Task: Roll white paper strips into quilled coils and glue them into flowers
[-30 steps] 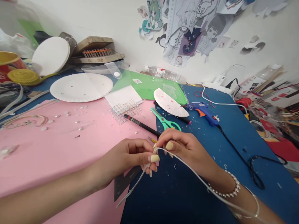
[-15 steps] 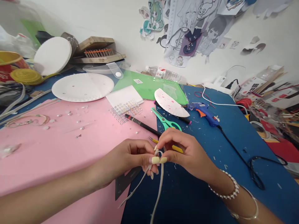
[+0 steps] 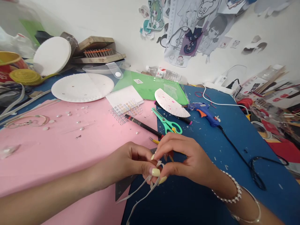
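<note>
Near the front of the table, my left hand [image 3: 138, 162] pinches a looped white cord [image 3: 143, 197] between thumb and fingers. My right hand [image 3: 180, 156] meets it from the right, its thumb and fingertips closed on the cord's loop. Two loose ends of the cord hang down to the left below my hands. Just beyond my fingers lie green scissors [image 3: 166, 121], a black marker [image 3: 142, 125] and a yellow-handled pointed tool [image 3: 154, 140], partly hidden by my right hand. Under my left hand is a dark grey flat piece [image 3: 122, 189].
Pink paper [image 3: 58, 150] with scattered beads covers the left side. Behind lie a white paper plate [image 3: 82, 87], a gem sticker sheet [image 3: 125, 107], a green folder [image 3: 150, 86] and a spotted half plate [image 3: 172, 103]. A blue glue gun [image 3: 206, 113] trails its black cable at right.
Both hands have moved slightly down. My right thumb has shifted lower, and the longer cord end has swung to the left.
</note>
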`<state>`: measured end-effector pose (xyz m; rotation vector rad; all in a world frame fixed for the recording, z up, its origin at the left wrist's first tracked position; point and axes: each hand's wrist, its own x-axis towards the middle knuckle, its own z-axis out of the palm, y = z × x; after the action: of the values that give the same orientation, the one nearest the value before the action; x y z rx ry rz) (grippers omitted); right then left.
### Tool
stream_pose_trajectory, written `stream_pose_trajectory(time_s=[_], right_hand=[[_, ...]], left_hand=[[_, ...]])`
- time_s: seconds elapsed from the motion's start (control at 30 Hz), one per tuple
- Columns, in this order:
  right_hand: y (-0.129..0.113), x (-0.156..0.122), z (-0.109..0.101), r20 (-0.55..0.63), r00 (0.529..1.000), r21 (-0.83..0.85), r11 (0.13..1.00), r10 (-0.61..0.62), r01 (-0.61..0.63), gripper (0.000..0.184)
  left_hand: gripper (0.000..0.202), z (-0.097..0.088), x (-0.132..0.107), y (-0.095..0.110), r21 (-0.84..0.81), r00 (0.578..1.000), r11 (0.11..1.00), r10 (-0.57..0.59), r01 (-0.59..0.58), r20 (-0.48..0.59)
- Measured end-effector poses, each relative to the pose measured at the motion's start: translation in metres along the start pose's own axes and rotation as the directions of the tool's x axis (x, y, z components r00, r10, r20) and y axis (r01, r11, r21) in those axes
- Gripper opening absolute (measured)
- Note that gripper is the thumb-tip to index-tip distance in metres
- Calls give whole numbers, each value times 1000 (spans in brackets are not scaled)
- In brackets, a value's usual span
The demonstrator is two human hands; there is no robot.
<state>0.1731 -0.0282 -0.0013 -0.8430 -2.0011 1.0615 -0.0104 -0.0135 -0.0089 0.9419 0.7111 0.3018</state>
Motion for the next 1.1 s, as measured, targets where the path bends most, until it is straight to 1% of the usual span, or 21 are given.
stream_pose_trajectory(time_s=[0.1,0.2,0.33,0.5,0.57,0.67,0.73,0.8,1.1], right_hand=[[0,0,-1,10,1000,35,999,-16,16,13],[0,1,-1,11,1000,82,997,9,-10,10],[0,1,-2,16,998,115,992,57,-59,8],[0,1,-4,-26,997,100,993,69,-66,5],[1,1,-5,-2,996,99,991,89,-88,5],[2,2,-6,77,991,110,987,111,-119,10],[3,3,-6,110,989,117,987,95,-108,11],[3,3,-6,116,990,117,989,77,-91,9],[1,2,-4,75,996,125,991,44,-53,4]], left_hand=[[9,1,-1,0,-31,1000,1000,-5,6,22],[7,1,-2,1,-37,999,999,1,1,38],[7,1,-4,2,18,998,1000,6,-7,68],[13,0,-3,1,87,994,996,10,-20,109],[15,1,-2,0,103,992,994,6,-19,123],[17,1,-2,-1,131,993,991,22,-38,119],[17,1,-3,-1,161,994,986,23,-40,107],[16,2,-3,-1,180,995,983,21,-39,100],[15,1,-3,-3,168,989,984,42,-66,139]])
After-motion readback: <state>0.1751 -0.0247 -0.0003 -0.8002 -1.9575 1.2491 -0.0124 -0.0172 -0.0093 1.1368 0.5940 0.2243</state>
